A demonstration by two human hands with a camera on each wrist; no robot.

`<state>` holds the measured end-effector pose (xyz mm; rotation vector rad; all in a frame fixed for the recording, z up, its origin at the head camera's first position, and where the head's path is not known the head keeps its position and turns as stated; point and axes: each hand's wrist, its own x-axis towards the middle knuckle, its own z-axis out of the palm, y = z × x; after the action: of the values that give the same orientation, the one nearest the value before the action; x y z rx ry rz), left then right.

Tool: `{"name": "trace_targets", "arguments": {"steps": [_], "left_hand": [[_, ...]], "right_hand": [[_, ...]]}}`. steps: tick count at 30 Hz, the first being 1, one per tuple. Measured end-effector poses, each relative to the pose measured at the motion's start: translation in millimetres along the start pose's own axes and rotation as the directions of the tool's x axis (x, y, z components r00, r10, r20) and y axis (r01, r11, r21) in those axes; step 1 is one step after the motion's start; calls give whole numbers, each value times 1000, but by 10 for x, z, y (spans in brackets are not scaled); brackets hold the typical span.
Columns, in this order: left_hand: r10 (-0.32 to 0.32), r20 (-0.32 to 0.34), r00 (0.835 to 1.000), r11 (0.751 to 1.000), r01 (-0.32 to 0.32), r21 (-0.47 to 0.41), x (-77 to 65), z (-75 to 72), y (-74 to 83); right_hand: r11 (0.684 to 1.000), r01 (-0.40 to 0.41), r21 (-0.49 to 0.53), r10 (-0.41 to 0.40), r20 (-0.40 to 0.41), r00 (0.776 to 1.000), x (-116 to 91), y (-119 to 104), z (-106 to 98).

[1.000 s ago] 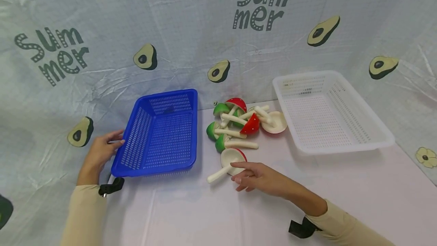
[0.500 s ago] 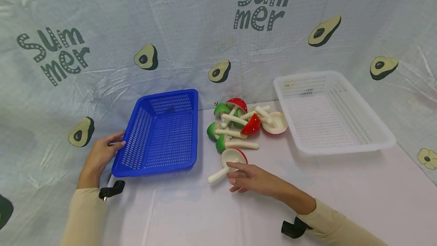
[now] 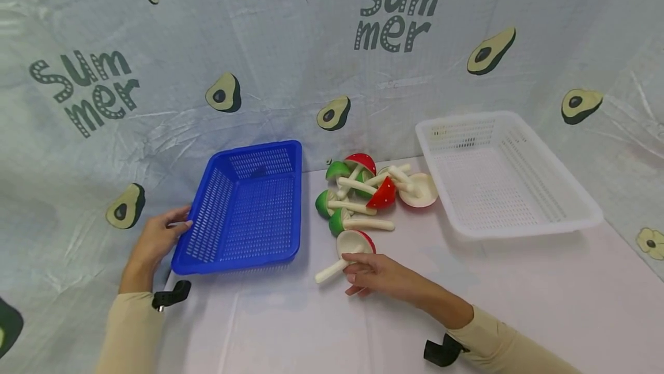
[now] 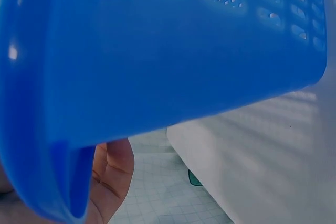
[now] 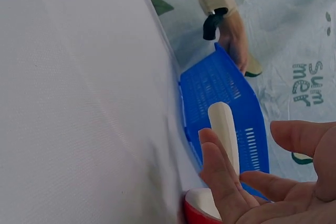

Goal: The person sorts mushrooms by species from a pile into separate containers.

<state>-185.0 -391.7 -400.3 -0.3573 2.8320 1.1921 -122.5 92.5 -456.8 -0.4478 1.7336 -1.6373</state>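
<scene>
My left hand holds the left rim of a blue perforated plastic basket; the left wrist view shows fingers behind the basket's rim. A toy mushroom with a red cap and white stem lies on the table, stem pointing toward the front left. Over its stem is my right hand, fingers extended and slightly bent. In the right wrist view the thumb stands well apart from the fingers, which lie beside the stem. Whether they touch it, I cannot tell.
Behind the mushroom lies a pile of several toy mushrooms with green caps and red caps. A white perforated basket stands at the right. A pale cloth with avocado prints hangs behind the table.
My right hand has moved slightly left, its fingers now farther over the red mushroom's stem. The left hand stays at the blue basket. The head view has tilted up slightly.
</scene>
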Motion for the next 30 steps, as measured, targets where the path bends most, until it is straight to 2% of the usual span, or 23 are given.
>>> {"name": "trace_targets", "arguments": {"steps": [8,15,20,25,30], "left_hand": [[1,-5,1000,1000,-1,-4,0,6,-12],[-10,-7,1000,1000,10,7,16,16,-10],[2,-8,1000,1000,-2,12,17,11,-9],[20,-11,1000,1000,-20,23,15,6,-12],[29,-9,1000,999,-28,27,11,14,-24]], "right_hand": [[999,36,-13,-37,-101,994,-36,44,3],[994,-41,-97,17,-231,973,-80,65,-7],[994,-51,-96,26,-247,969,-117,58,-39],[999,-38,-36,28,-259,965,-134,62,-52],[998,-66,4,64,-267,962,-125,102,-73]]}}
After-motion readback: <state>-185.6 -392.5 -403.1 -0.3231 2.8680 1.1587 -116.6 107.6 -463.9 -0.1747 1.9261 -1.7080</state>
